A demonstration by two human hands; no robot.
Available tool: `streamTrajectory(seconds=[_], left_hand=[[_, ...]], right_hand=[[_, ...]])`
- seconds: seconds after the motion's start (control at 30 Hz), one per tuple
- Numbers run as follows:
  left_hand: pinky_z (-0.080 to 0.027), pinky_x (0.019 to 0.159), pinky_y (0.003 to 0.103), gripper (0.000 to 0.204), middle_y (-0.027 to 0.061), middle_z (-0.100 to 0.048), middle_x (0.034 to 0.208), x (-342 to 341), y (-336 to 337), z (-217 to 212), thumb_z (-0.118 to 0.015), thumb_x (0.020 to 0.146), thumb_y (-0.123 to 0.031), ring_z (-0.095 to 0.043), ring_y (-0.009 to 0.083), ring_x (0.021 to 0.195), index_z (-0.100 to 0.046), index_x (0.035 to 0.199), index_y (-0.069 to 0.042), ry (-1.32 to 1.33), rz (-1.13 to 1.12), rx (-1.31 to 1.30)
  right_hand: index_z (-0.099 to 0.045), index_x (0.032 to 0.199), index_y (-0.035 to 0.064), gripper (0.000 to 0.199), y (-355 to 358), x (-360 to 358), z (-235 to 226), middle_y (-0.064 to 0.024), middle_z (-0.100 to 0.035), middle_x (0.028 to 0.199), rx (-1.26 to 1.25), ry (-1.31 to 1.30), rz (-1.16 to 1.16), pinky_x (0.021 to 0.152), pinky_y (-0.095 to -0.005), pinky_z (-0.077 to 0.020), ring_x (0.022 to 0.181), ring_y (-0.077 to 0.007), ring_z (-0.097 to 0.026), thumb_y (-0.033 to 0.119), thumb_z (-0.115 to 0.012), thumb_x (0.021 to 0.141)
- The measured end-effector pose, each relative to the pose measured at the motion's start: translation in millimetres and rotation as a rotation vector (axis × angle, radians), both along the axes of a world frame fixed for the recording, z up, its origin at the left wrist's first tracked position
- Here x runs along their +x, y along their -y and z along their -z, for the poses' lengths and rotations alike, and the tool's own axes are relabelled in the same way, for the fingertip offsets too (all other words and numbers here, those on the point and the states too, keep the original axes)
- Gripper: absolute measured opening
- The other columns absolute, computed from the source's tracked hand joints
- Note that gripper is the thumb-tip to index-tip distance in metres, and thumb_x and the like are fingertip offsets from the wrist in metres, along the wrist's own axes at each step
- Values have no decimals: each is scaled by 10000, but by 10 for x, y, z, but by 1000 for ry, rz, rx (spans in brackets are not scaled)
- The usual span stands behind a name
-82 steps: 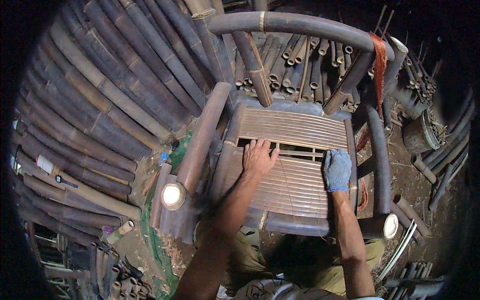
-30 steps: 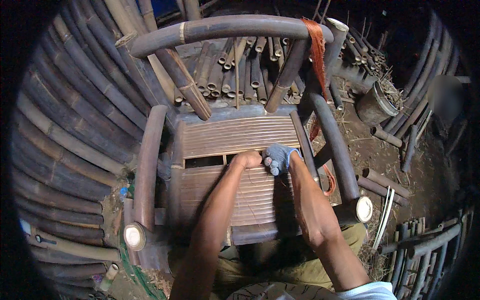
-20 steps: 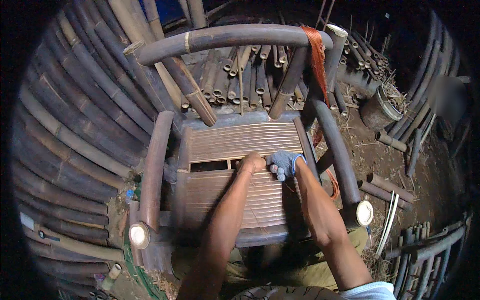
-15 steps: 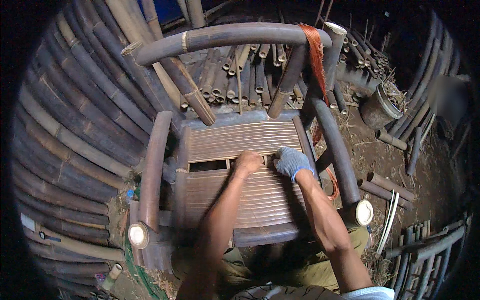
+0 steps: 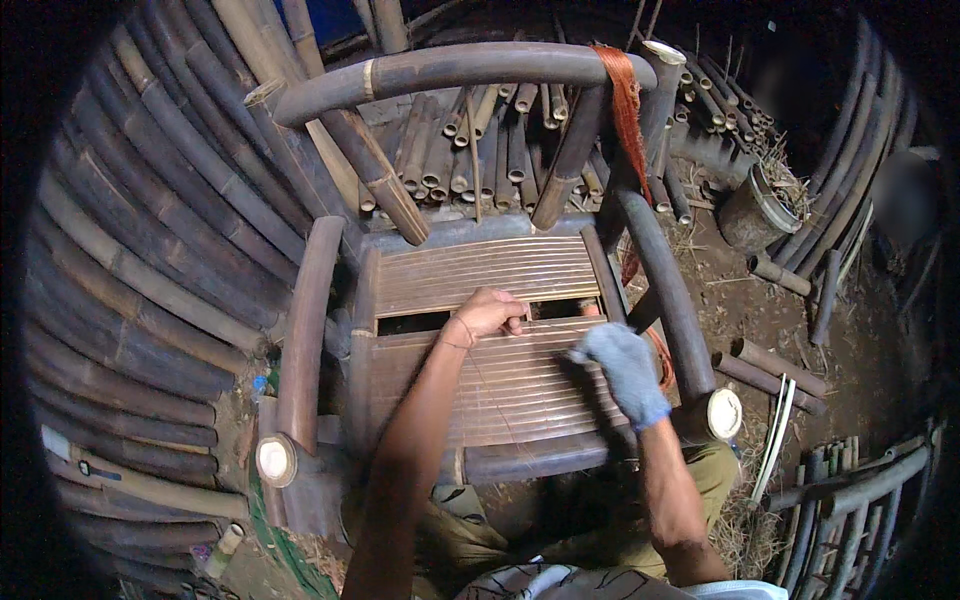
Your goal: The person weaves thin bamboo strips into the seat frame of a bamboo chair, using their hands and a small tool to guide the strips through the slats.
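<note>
A dark bamboo chair (image 5: 475, 462) stands before me. Its seat of thin slats (image 5: 490, 270) has a narrow gap (image 5: 412, 324) running crosswise through the middle. Over this gap is my bare left hand (image 5: 490, 312), its fingers curled and pressed together; what they pinch is hidden. A fine dark thread seems to trail below that hand across the near slats. My right hand (image 5: 622, 370), in a grey glove with a blue cuff, hovers above the seat's right side, near the right armrest (image 5: 670, 290). It is blurred, so its grip does not show.
Orange cord (image 5: 628, 110) hangs from the chair's top rail. Bamboo poles (image 5: 150, 220) line the left side, and cut lengths (image 5: 440, 160) are piled behind the chair. To the right are a bucket of straw (image 5: 755, 215) and short bamboo pieces (image 5: 770, 375) on the dirt floor.
My right hand has drawn back from the gap, toward me and to the right. The left hand stays at the gap with its wrist turned, and the gap's right end now shows.
</note>
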State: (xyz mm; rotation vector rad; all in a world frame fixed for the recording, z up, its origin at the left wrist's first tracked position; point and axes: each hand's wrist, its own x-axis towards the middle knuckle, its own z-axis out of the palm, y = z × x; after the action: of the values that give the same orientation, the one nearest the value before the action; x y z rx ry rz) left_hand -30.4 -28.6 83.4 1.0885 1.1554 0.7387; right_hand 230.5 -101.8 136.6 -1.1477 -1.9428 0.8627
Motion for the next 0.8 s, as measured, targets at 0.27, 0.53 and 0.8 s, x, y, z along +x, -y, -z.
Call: streamTrajectory(seconds=[0.27, 0.53, 0.8], left_hand=[[-553, 582, 310, 331, 133, -669, 762, 114, -99, 328, -665, 854, -34, -641, 166, 626, -570, 1143, 97, -58, -363, 110], [-416, 1038, 472, 477, 160, -588, 1260, 637, 324, -268, -634, 770, -25, -563, 334, 1157, -621, 1243, -84, -810, 5, 968], [-524, 821, 452, 366, 203, -707, 918, 2086, 577, -843, -674, 836, -361, -684, 367, 919, -680, 929, -7, -499, 671, 689]], right_hand=[[-650, 998, 16, 147, 331, 229, 38, -123, -659, 1008, 21, -124, 85, 883, -327, -488, 967, -238, -628, 115, -581, 914], [-655, 1004, 12, 182, 714, 66, 78, -114, -644, 1012, -44, 13, 0, 886, -350, -497, 959, -250, -617, 183, -614, 956], [-658, 991, 49, 275, 1069, -114, 573, -190, -649, 1014, 122, 211, -29, 845, -464, -493, 956, -368, -611, 283, -522, 943]])
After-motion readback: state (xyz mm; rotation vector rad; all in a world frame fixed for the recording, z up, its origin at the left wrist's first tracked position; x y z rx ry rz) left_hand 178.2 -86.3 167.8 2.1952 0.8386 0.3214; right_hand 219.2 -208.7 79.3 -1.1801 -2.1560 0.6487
